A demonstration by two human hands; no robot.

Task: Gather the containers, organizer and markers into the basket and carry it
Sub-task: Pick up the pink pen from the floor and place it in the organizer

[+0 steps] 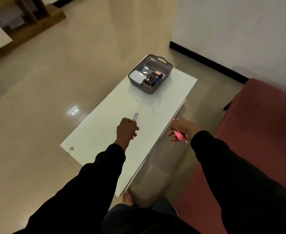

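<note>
The person stands at the near end of a long white glossy counter (105,132), both black sleeves reaching forward over it. The left hand (126,130) is curled closed around a white marker with a grey tip (135,117), whose free end sticks out past the knuckles and points up the counter. The right hand (181,128) hovers just off the counter's right edge, its fingers loosely folded over a pink marker (179,135) that lies across the palm; a pink end peeks out above the knuckles too, though whether that is the same marker or a second one I cannot tell.

At the far end of the counter, well apart from both hands, sits the grey perforated plastic basket with a loop handle (162,60). It is already stocked: a white rounded container (136,76) in the near-left part, a clear square container (146,70) behind it, a brown compartmented organizer (150,81) toward the middle, and something blue and pink beside that, too small to make out.

Holding one marker in each hand looks like a way to clear the last loose pieces in a single trip. Judging from the bare counter between hands and basket, what seems left is dropping these in and lifting the basket by its handle.
</note>
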